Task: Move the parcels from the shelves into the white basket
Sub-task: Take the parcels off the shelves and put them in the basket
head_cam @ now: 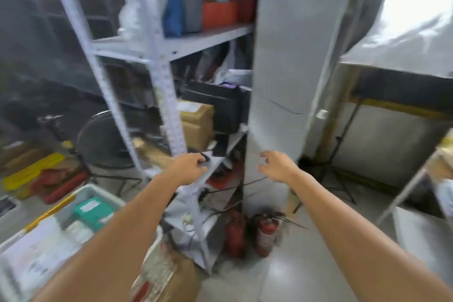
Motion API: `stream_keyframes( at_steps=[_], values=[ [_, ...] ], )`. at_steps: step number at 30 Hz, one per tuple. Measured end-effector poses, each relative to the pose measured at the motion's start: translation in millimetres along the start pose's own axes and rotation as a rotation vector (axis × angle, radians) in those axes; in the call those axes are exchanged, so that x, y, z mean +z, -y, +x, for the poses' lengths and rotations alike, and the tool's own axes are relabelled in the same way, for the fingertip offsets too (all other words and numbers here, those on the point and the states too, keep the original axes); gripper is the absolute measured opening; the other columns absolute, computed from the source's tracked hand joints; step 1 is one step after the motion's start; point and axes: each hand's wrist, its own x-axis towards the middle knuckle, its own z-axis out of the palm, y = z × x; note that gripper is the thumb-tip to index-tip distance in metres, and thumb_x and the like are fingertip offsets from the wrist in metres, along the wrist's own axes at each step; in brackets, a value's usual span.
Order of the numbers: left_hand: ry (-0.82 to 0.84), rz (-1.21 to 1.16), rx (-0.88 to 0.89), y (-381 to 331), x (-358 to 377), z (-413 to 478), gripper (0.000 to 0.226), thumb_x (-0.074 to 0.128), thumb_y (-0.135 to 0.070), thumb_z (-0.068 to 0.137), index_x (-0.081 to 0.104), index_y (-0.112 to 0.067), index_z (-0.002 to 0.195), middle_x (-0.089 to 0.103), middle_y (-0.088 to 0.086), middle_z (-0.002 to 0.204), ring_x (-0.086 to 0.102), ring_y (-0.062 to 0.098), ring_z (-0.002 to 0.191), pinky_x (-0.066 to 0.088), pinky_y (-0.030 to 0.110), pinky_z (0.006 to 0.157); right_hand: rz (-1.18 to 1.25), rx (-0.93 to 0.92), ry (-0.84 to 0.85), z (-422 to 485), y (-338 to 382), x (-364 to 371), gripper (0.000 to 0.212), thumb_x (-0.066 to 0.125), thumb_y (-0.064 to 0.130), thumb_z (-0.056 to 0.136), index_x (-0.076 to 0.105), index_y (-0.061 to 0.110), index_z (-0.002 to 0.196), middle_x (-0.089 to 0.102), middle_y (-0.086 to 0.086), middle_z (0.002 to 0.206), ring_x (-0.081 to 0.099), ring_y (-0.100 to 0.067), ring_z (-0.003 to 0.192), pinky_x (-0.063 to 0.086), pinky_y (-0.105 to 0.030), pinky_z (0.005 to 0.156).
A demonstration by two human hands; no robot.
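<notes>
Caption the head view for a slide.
Left hand at the shelves, right hand open beside it; basket at lower left holds parcels.

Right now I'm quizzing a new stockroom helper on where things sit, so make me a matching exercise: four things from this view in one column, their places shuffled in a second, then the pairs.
Things
1. teal rectangular box
2. orange box
3. brown cardboard boxes
4. red fire extinguishers

Places
A. on the floor at the foot of the white metal shelving
B. on the upper shelf, right of a blue bag
C. in the white plastic basket
D. on the middle shelf, left of a black case

Pairs: 1-C, 2-B, 3-D, 4-A
</notes>
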Motion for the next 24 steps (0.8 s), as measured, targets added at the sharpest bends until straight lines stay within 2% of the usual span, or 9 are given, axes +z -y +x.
stream_keyframes(
  at_steps=[4, 7, 12, 17, 22, 24],
  values=[
    [0.076, 0.024, 0.201, -116.3, 20.1, 60.6, 0.041, 0.054, -0.037, 0.092, 0.054, -0.024, 0.131, 0.061, 0.003, 0.128, 0.055, 0.025, 0.117, 0.044, 0.033, 0.097, 0.042, 0.219, -0.150, -37.5, -104.8, -58.4, 0.052, 0.059, 0.039, 0.090, 0.050, 0.020, 0.137, 0.058, -0.009, 0.135, 0.055, -0.028, 0.122, 0.045, -0.036, 0.101],
    [0.152, 0.060, 0.338, -202.8, 46.2, 104.5, 0.045, 0.052, -0.038, 0.092, 0.050, -0.024, 0.134, 0.058, 0.005, 0.133, 0.053, 0.026, 0.121, 0.043, 0.033, 0.099, 0.049, 0.405, -0.248, -74.2, -177.5, -90.5, 0.051, 0.057, 0.038, 0.090, 0.050, 0.021, 0.138, 0.057, -0.005, 0.137, 0.053, -0.025, 0.125, 0.043, -0.032, 0.099],
    [0.244, 0.100, 0.607, -336.7, 110.1, 149.2, 0.041, 0.053, -0.042, 0.090, 0.052, -0.031, 0.130, 0.062, 0.000, 0.125, 0.056, 0.023, 0.115, 0.047, 0.032, 0.090, 0.084, 0.727, -0.375, -147.5, -272.2, -116.4, 0.052, 0.057, 0.034, 0.091, 0.048, 0.017, 0.139, 0.055, -0.010, 0.137, 0.050, -0.028, 0.127, 0.041, -0.033, 0.100],
    [0.381, 0.141, 0.941, -444.7, 160.7, 139.9, 0.035, 0.055, -0.041, 0.087, 0.058, -0.032, 0.121, 0.066, -0.002, 0.113, 0.062, 0.022, 0.102, 0.051, 0.033, 0.087, 0.134, 1.001, -0.508, -222.9, -302.9, -110.7, 0.043, 0.061, 0.036, 0.089, 0.058, 0.015, 0.127, 0.061, -0.011, 0.129, 0.060, -0.029, 0.114, 0.050, -0.033, 0.089],
    [0.458, 0.194, 1.231, -515.8, 194.0, 72.5, 0.041, 0.059, -0.041, 0.090, 0.056, -0.026, 0.128, 0.066, 0.004, 0.118, 0.061, 0.025, 0.109, 0.047, 0.033, 0.093, 0.232, 1.205, -0.656, -313.8, -291.6, -87.7, 0.036, 0.062, 0.035, 0.087, 0.060, 0.021, 0.120, 0.064, -0.010, 0.122, 0.062, -0.029, 0.109, 0.049, -0.032, 0.085],
    [0.477, 0.159, 1.355, -534.0, 203.8, 34.0, 0.040, 0.061, -0.037, 0.090, 0.057, -0.021, 0.126, 0.066, 0.008, 0.118, 0.060, 0.027, 0.110, 0.046, 0.035, 0.095, 0.254, 1.285, -0.709, -353.8, -280.1, -74.9, 0.042, 0.061, 0.037, 0.088, 0.057, 0.022, 0.127, 0.062, -0.008, 0.129, 0.059, -0.028, 0.114, 0.048, -0.032, 0.091]
  ],
)
